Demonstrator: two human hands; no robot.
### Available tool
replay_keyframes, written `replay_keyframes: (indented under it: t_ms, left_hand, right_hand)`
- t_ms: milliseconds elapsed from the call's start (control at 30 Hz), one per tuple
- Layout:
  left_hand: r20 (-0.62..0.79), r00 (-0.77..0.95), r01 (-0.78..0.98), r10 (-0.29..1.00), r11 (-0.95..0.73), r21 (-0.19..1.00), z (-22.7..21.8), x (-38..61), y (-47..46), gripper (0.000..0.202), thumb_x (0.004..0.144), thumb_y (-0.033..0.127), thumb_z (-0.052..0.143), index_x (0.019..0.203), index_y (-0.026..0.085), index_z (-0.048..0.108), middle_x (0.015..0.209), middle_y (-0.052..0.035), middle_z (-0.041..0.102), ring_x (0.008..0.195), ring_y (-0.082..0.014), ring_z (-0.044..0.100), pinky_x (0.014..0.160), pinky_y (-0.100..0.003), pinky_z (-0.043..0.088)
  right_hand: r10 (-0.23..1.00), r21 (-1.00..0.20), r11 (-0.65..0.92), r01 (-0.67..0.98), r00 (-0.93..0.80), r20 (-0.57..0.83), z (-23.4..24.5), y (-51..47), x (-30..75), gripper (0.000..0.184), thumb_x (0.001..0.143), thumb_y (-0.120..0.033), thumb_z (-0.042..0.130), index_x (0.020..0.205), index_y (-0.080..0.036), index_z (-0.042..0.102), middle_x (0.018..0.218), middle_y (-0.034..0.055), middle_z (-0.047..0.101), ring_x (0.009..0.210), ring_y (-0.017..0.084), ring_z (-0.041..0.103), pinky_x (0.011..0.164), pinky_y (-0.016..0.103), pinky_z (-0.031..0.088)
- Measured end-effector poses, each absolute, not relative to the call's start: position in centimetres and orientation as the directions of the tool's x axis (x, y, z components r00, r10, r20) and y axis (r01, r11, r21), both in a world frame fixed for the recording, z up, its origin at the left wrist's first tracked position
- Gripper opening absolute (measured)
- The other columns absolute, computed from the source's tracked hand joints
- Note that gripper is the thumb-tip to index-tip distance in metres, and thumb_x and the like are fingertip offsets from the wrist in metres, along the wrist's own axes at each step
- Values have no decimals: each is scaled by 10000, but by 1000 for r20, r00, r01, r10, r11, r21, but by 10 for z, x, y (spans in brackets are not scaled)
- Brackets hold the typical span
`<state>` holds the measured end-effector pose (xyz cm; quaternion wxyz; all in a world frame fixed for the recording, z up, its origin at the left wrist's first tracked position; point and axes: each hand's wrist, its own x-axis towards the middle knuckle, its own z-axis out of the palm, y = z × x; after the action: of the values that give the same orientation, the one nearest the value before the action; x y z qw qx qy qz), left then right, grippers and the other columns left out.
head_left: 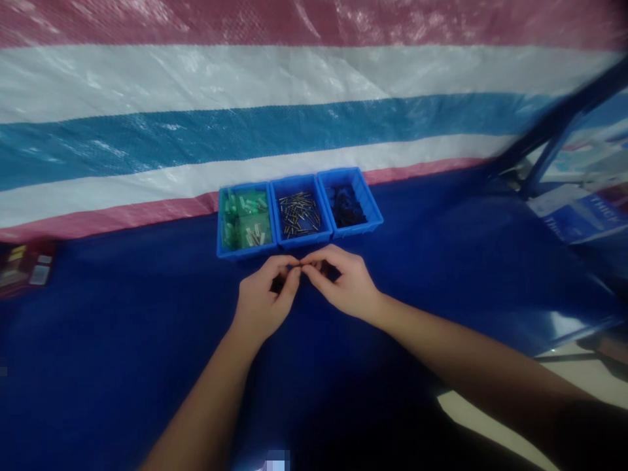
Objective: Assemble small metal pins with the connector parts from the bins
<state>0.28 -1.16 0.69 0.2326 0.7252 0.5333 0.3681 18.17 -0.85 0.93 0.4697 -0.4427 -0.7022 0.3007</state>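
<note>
My left hand [265, 294] and my right hand [346, 281] meet fingertip to fingertip over the dark blue table. Thumb and forefinger are pinched together on each; whatever small thing lies between them is too hidden to name. Just beyond my fingers three blue bins stand side by side. The left bin [248, 252] holds green bags and small pale, clear pieces. In the middle bin [304, 241] lies a heap of thin metal pins or shafts [298, 212]. Dark, curled pieces [347, 206] lie inside the right bin [360, 229].
A striped plastic sheet [294, 72] hangs behind the blue table [122, 340]. A red box [27, 268] sits at the far left. On the right are a dark metal frame [559, 118] and a blue and white package [581, 212].
</note>
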Motion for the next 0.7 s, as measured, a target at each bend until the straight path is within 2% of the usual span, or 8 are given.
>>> replay_keyframes:
  t_ms: [300, 467, 700]
  left_hand:
    - [285, 156, 598, 946, -320, 735, 5, 2, -11, 161, 925, 291, 601, 1044, 215, 679, 686, 52, 619, 595, -78, 579, 597, -187, 451]
    - [282, 150, 600, 948, -314, 736, 6, 3, -12, 156, 924, 289, 603, 1035, 215, 683, 681, 52, 611, 563, -72, 553, 539, -180, 423]
    - [283, 155, 592, 946, -319, 740, 6, 3, -12, 144, 927, 279, 599, 1031, 219, 680, 684, 48, 618, 597, -82, 579, 596, -188, 457]
  right_hand:
    - [898, -835, 440, 330, -168, 406, 7, -8, 182, 107, 900, -166, 660, 981, -189, 726, 852, 29, 714, 745, 134, 645, 671, 263, 542]
    - [901, -839, 434, 328, -165, 402, 7, -9, 182, 107, 898, -173, 660, 980, -196, 724, 856, 27, 713, 740, 133, 648, 671, 265, 548]
    - [903, -840, 430, 330, -165, 398, 8, -9, 182, 106, 905, -181, 655, 983, -195, 726, 855, 30, 714, 735, 134, 649, 674, 270, 550]
